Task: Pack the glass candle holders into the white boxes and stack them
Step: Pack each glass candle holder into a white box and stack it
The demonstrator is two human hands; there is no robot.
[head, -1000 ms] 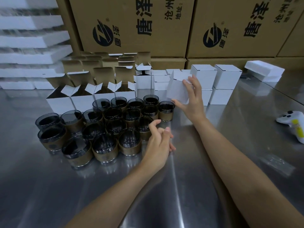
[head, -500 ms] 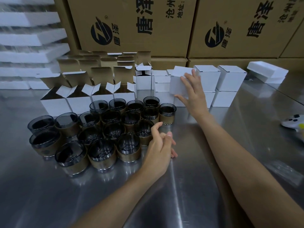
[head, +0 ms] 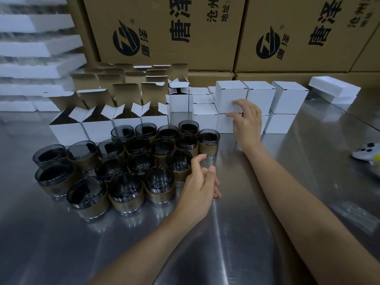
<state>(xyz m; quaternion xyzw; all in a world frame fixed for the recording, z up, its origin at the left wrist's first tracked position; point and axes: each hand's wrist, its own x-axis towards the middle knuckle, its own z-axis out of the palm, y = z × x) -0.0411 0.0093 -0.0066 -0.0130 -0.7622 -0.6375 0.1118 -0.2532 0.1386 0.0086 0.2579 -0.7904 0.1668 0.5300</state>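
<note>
White box (head: 230,95): now seated atop stack (head: 225,125), worktop's (head: 226,243) far edge; right hand (head: 245,120), fingers relaxed, touches it. Square flush. Left hand (head: 200,188) slack, empty.

Steel table (head: 236,233), glass candle holders (head: 127,161), white boxes (head: 261,103), white controller (head: 366,154)
</note>
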